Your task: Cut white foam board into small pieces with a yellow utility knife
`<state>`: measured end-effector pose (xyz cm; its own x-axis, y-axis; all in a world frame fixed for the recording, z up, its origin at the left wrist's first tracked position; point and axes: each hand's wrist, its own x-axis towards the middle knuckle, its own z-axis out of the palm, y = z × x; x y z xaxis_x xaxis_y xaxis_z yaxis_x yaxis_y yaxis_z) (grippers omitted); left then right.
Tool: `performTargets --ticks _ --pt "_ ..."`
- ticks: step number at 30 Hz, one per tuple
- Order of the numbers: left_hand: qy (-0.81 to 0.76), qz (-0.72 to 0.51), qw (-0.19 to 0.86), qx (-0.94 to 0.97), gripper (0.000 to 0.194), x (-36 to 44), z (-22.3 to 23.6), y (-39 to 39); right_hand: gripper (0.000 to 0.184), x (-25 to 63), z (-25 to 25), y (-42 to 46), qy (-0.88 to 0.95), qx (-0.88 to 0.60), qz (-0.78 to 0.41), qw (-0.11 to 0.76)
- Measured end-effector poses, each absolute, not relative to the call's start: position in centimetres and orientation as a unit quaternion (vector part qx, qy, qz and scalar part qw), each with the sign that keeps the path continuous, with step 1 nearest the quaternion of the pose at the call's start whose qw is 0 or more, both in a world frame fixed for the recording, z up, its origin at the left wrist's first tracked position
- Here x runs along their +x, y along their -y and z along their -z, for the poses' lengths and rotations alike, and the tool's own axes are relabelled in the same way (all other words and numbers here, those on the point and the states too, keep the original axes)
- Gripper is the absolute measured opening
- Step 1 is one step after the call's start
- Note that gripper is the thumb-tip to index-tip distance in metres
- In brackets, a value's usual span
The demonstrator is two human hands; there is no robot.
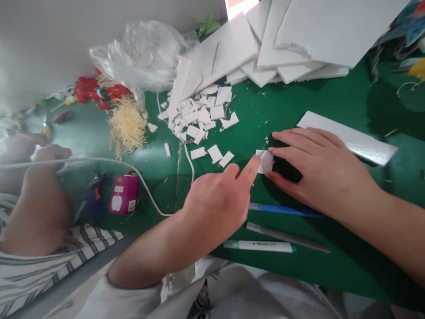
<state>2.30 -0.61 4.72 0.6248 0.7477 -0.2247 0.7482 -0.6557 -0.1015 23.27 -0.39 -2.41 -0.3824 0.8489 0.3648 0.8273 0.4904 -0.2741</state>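
Note:
A small white foam board piece lies on the green tabletop between my two hands. My left hand presses its stretched index finger on the left edge of the piece; the other fingers are curled and the thumb is hidden. From the right, my right hand grips the opposite edge between thumb and fingertips. Beyond its knuckles is a long white strip, partly covered by the hand. Several loose cut pieces lie to the left of my index finger.
A heap of white scraps and stacked white boards lie at the back. Near me are a blue tool, a grey stick and a marker. A cable runs past a magenta box. Another person's arm rests at left.

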Motion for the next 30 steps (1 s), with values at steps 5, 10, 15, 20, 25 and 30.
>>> performTargets --ticks 5,10,15,20,25,30 --pt "-0.423 0.124 -0.015 0.898 0.06 2.0 -5.2 0.9 0.026 23.2 2.2 0.4 0.832 -0.503 -0.023 0.233" --pt "-0.418 0.124 -0.014 0.9 0.06 1.8 -5.0 1.1 0.024 23.4 2.3 0.5 0.84 -0.495 -0.019 0.223" --pt "-0.407 0.118 -0.035 0.905 0.058 1.8 -4.9 1.4 0.026 23.2 2.5 0.5 0.824 -0.514 -0.02 0.235" --pt "-0.402 0.116 -0.051 0.907 0.059 1.8 -4.9 1.5 0.028 23.5 2.6 0.0 0.843 -0.484 -0.025 0.232" --pt "-0.405 0.098 -0.069 0.906 0.059 1.7 -4.9 1.7 0.028 23.4 2.6 0.1 0.829 -0.509 -0.045 0.229" --pt "-0.396 0.064 -0.084 0.912 0.056 1.4 -4.8 2.1 0.027 23.3 2.5 0.3 0.832 -0.504 -0.042 0.228"
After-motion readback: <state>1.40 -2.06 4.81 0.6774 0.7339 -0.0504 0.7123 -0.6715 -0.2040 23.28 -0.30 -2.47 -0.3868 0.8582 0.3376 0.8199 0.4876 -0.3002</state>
